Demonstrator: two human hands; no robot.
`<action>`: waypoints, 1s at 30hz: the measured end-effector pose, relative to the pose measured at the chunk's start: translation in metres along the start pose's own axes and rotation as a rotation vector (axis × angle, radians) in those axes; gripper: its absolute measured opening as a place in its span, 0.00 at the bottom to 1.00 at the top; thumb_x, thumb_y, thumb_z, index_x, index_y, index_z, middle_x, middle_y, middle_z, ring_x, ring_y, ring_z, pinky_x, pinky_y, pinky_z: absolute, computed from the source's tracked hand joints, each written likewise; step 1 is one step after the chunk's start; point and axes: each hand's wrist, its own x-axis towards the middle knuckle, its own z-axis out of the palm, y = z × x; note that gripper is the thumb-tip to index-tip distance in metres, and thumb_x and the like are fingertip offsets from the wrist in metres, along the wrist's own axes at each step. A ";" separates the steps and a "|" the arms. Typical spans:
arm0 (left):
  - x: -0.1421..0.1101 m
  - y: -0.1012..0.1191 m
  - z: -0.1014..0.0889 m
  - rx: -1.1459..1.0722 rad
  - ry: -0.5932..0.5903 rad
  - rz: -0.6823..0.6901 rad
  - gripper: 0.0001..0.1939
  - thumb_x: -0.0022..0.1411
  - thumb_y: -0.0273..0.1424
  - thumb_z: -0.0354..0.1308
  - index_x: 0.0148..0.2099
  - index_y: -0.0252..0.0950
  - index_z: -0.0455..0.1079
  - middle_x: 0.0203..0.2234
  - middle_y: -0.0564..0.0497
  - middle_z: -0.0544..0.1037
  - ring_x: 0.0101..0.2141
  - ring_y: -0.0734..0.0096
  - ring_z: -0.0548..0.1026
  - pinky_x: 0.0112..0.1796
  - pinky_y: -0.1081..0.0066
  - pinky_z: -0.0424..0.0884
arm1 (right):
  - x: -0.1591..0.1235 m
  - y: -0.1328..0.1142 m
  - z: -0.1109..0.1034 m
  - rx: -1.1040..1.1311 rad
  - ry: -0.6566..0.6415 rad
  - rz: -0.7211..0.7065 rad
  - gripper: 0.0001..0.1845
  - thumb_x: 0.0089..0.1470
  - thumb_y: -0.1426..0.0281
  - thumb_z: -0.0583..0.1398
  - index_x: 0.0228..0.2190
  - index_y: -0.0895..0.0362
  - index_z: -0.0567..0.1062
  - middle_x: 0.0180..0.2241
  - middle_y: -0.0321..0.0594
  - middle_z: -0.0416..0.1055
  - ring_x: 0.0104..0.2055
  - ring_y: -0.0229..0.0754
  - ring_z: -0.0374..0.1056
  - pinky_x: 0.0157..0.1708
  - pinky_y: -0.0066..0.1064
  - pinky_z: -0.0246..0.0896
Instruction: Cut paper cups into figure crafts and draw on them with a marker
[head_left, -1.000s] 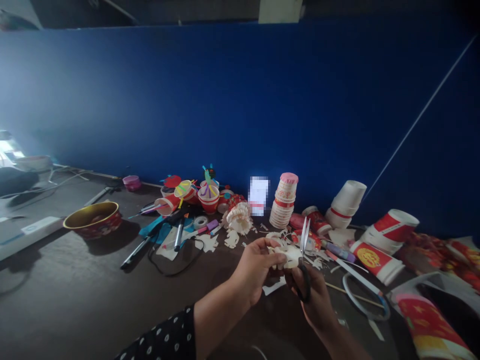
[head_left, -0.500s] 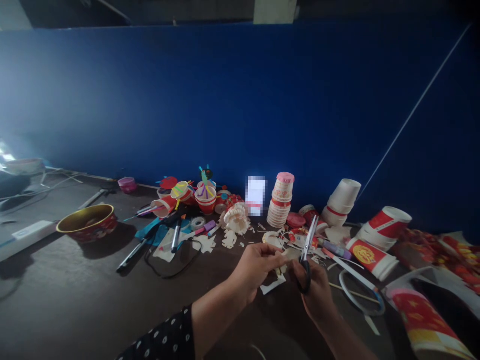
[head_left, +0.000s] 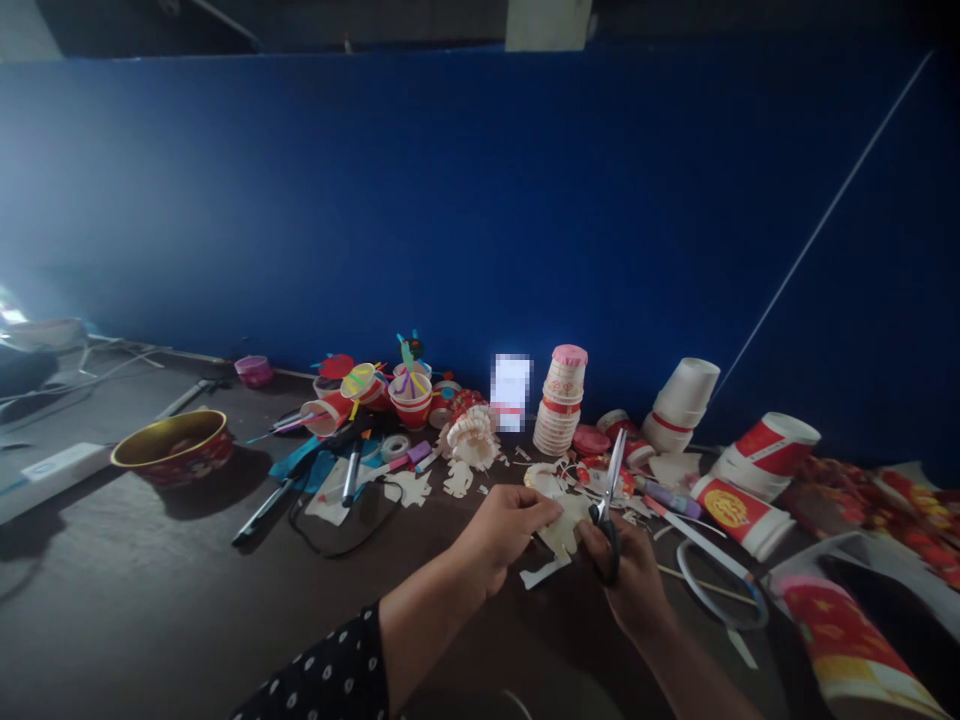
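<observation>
A person's left hand (head_left: 504, 530) pinched a cream paper cutting (head_left: 568, 525) just above the bottom centre of the frame, its fingers pressed together at the paper's left side. The right hand (head_left: 628, 580) curled around the black handles of a pair of scissors (head_left: 611, 472), whose blades stood nearly upright with the paper at their base, near the pivot. On a piece this small, turning the paper into the blades, rather than steering the scissors around it, looked the surer way to a clean cut, with the left fingers kept clear of the line. A white paper scrap (head_left: 544, 573) lay just below the hands. Open room lay to the lower left on the dark tabletop (head_left: 187, 590). To the right, space was tighter, with a white hoop (head_left: 720, 590) and a red-and-white printed paper cup (head_left: 742, 517) nearby. At upper centre, a stack of paper cups (head_left: 559, 400) stood beyond the blade tips.
</observation>
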 end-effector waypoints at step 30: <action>0.041 -0.028 -0.030 -0.009 0.135 0.170 0.09 0.40 0.32 0.62 0.22 0.31 0.66 0.12 0.55 0.68 0.15 0.81 0.62 0.19 0.78 0.57 | 0.012 0.006 -0.023 -0.235 -0.109 -0.008 0.19 0.47 0.57 0.56 0.16 0.58 0.65 0.16 0.32 0.58 0.20 0.33 0.52 0.21 0.26 0.46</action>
